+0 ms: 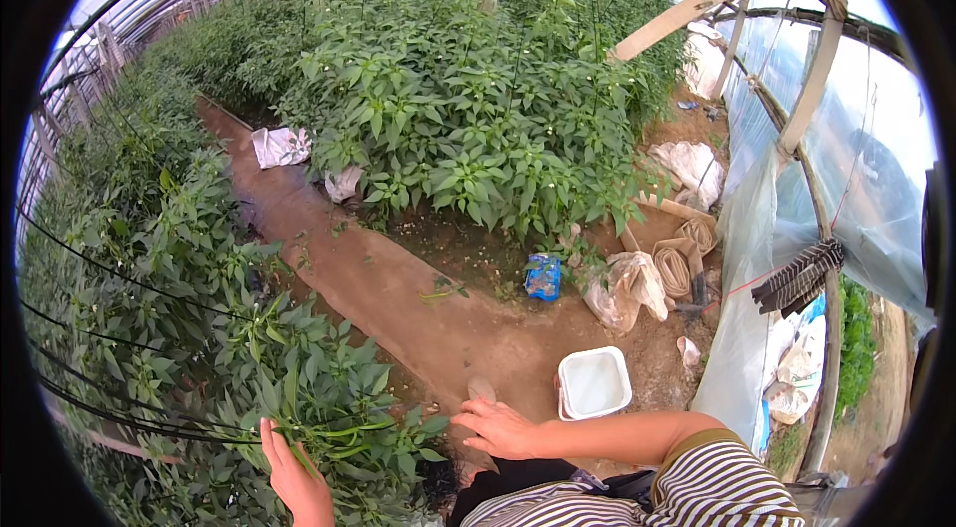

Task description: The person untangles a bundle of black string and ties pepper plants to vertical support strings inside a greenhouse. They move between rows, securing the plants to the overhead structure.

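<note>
My left hand [297, 482] reaches into a pepper plant [328, 377] at the lower left, its fingers pointing up among the leaves. A slim green pepper [303, 460] lies against the palm side by the thumb; whether the fingers grip it cannot be made out. Just right of that hand hang several long green peppers [347, 442] on the same plant. Over the edge of the dirt path, my right hand [497, 428] is held in front of my body, fingers slightly bent and apart. I see nothing in it, and it is clear of the plant leaves.
A white plastic bucket [595, 383] stands right of my right hand. A dirt path [388, 288] runs between pepper rows. Beyond it lie a blue package [543, 277], a plastic bag [627, 292] and rolled flat hose [672, 271]. Dark strings [149, 422] cross the left plants.
</note>
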`<move>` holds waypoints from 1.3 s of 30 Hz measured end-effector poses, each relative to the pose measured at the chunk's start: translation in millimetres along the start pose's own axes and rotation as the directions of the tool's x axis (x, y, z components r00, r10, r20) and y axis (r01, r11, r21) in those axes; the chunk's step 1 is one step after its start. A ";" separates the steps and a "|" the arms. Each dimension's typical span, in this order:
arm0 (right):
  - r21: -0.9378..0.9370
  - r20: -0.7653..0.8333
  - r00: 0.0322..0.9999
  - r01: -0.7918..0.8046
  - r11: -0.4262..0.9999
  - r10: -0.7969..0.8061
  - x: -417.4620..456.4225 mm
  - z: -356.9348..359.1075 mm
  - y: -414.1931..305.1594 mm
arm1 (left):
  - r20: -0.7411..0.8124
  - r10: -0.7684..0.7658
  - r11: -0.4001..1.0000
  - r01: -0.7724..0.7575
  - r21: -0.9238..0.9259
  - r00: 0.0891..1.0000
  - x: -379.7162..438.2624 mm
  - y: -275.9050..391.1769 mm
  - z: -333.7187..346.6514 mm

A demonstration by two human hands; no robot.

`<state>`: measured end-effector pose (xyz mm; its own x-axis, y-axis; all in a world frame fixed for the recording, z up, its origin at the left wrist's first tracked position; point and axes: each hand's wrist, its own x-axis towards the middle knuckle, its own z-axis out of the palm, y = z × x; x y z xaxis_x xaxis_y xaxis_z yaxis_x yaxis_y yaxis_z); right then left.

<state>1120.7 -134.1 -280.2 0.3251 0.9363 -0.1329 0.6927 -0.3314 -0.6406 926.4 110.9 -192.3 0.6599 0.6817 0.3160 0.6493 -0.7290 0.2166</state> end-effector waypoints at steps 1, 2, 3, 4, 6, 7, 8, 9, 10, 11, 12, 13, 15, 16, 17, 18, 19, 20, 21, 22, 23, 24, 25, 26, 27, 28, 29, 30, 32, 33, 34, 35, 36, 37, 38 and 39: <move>-0.010 0.006 1.000 0.022 1.000 -0.022 -3.2 5.1 -0.7 | -0.067 -0.008 0.998 0.004 -0.069 0.998 -7.4 6.3 -2.0; 0.017 0.037 0.999 -0.014 1.000 0.014 -7.8 10.0 -3.3 | -0.115 0.044 0.995 -0.054 -0.082 0.992 -20.8 1.4 4.5; 0.033 0.089 0.995 -0.038 0.999 0.035 -13.0 15.4 -3.4 | -0.121 -0.015 0.992 -0.001 -0.124 0.993 -33.0 3.5 10.3; 0.048 0.142 0.988 -0.061 0.997 0.054 -17.5 20.4 -3.1 | -0.125 -0.076 0.985 0.055 -0.165 0.989 -46.4 8.4 16.5; 0.051 0.177 0.984 -0.042 0.998 0.032 -23.6 37.3 1.6 | -0.079 -0.205 0.936 0.173 -0.305 0.976 -71.2 14.0 23.8; 0.000 0.264 0.963 -0.047 0.999 0.045 -28.1 46.8 5.5 | -0.153 -0.178 0.947 0.127 -0.295 0.972 -82.3 18.9 29.6; -0.053 0.351 0.935 -0.044 0.998 0.060 -32.8 54.9 9.7 | -0.226 -0.150 0.956 0.083 -0.282 0.962 -92.9 26.0 36.7; -0.098 0.427 0.901 -0.043 0.994 0.081 -39.6 60.3 11.6 | -0.294 -0.110 0.964 0.030 -0.264 0.950 -101.6 30.5 40.5; -0.068 0.446 0.889 -0.083 0.994 0.105 -44.7 71.3 16.2 | -0.023 0.002 0.997 -0.004 -0.080 1.000 -122.1 25.1 38.2; -0.121 0.525 0.845 -0.044 0.992 0.101 -49.7 82.7 24.2 | -0.140 -0.066 0.980 0.039 -0.193 0.988 -138.6 33.0 54.6; -0.167 0.609 0.788 0.022 0.986 0.085 -50.2 96.3 33.5 | 0.034 -0.105 0.945 0.110 -0.307 0.994 -155.8 45.4 52.6; -0.205 0.686 0.724 0.092 0.974 0.076 -52.4 108.5 43.6 | 0.208 -0.124 0.891 0.201 -0.406 0.970 -171.2 56.2 51.1; -0.217 0.741 0.668 0.147 0.965 0.065 -55.3 120.5 57.2 | 0.303 -0.122 0.864 0.252 -0.437 0.945 -201.7 61.3 78.7; -0.256 0.691 0.712 0.081 0.963 0.124 -60.7 133.8 72.7 | 0.439 -0.137 0.842 0.337 -0.421 0.888 -215.4 65.1 95.8; -0.284 0.646 0.744 0.023 0.959 0.173 -68.3 148.4 85.4 | 0.566 -0.163 0.818 0.431 -0.381 0.809 -224.1 71.7 108.5; -0.325 0.649 0.731 0.013 0.946 0.213 -69.9 148.0 91.0 | 0.565 -0.145 0.843 0.400 -0.360 0.813 -234.7 76.1 122.2; -0.364 0.650 0.717 0.001 0.931 0.253 -73.8 147.1 98.6 | 0.570 -0.121 0.868 0.366 -0.337 0.813 -245.3 79.7 136.8; -0.365 0.645 0.713 -0.027 0.931 0.274 -87.7 157.0 113.3 | 0.607 -0.123 0.858 0.391 -0.332 0.785 -256.6 81.4 151.4; -0.371 0.632 0.715 -0.057 0.927 0.297 -98.6 165.0 129.0 | 0.636 -0.120 0.850 0.410 -0.332 0.763 -265.3 80.8 167.2; -0.399 0.612 0.717 -0.086 0.913 0.334 -105.3 164.7 139.6 | 0.651 -0.138 0.834 0.442 -0.330 0.747 -272.9 80.6 184.4; -0.428 0.590 0.714 -0.119 0.896 0.377 -110.9 162.0 147.1 | 0.669 -0.152 0.816 0.474 -0.330 0.728 -280.4 78.2 200.5; -0.445 0.600 0.672 -0.171 0.879 0.434 -112.8 158.9 153.7 | 0.701 -0.167 0.806 0.506 -0.308 0.693 -284.8 73.4 217.6; -0.467 0.607 0.624 -0.222 0.856 0.493 -115.4 158.8 162.3 | 0.732 -0.178 0.793 0.537 -0.289 0.657 -289.6 69.4 236.6; -0.468 0.628 0.564 -0.275 0.840 0.536 -121.5 166.1 173.7 | 0.736 -0.177 0.814 0.518 -0.263 0.653 -295.6 61.5 260.0; -0.445 0.631 0.535 -0.345 0.827 0.563 -125.4 173.1 178.5 | 0.739 -0.176 0.833 0.499 -0.240 0.650 -301.3 51.2 282.2; -0.421 0.631 0.505 -0.414 0.807 0.589 -127.9 177.8 182.4 | 0.749 -0.185 0.842 0.496 -0.213 0.636 -302.0 43.3 303.5; -0.398 0.632 0.473 -0.482 0.781 0.614 -131.1 186.2 186.5 | 0.760 -0.192 0.850 0.492 -0.187 0.621 -303.3 34.4 324.1; -0.349 0.675 0.393 -0.576 0.740 0.624 -136.8 200.2 192.9 | 0.770 -0.190 0.858 0.484 -0.171 0.610 -303.7 25.6 348.8; -0.380 0.639 0.425 -0.551 0.743 0.641 -143.8 222.3 191.0 | 0.764 -0.155 0.852 0.476 -0.217 0.626 -310.7 4.7 393.1; -0.402 0.619 0.443 -0.531 0.746 0.649 -146.7 232.4 192.0 | 0.758 -0.142 0.844 0.478 -0.243 0.637 -315.1 -2.9 418.4; -0.376 0.549 0.519 -0.547 0.748 0.655 -152.6 242.1 193.8 | 0.804 -0.158 0.880 0.451 -0.149 0.573 -307.5 -4.2 436.0; -0.352 0.515 0.560 -0.553 0.755 0.649 -157.3 251.5 198.7 | 0.759 -0.170 0.844 0.491 -0.218 0.629 -302.4 -5.6 456.8; -0.329 0.487 0.601 -0.546 0.771 0.633 -162.5 258.8 201.2 | 0.757 -0.251 0.799 0.571 -0.190 0.603 -327.8 -23.5 486.1; -0.310 0.449 0.641 -0.542 0.781 0.622 -166.3 265.2 205.6 | 0.746 -0.282 0.798 0.579 -0.166 0.603 -338.9 -35.8 512.8; -0.262 0.403 0.670 -0.568 0.780 0.624 -166.8 266.6 205.1 | 0.734 -0.313 0.796 0.588 -0.143 0.602 -349.1 -48.0 539.2; -0.237 0.395 0.667 -0.591 0.771 0.632 -169.4 268.4 207.3 | 0.723 -0.284 0.842 0.524 -0.126 0.630 -344.6 -50.9 562.1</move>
<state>1036.5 -330.3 -593.5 0.4004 0.4609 -0.7920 0.4950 -0.8361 -0.2363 878.4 -51.9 -831.4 0.5047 0.6815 -0.5299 0.8451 -0.2646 0.4646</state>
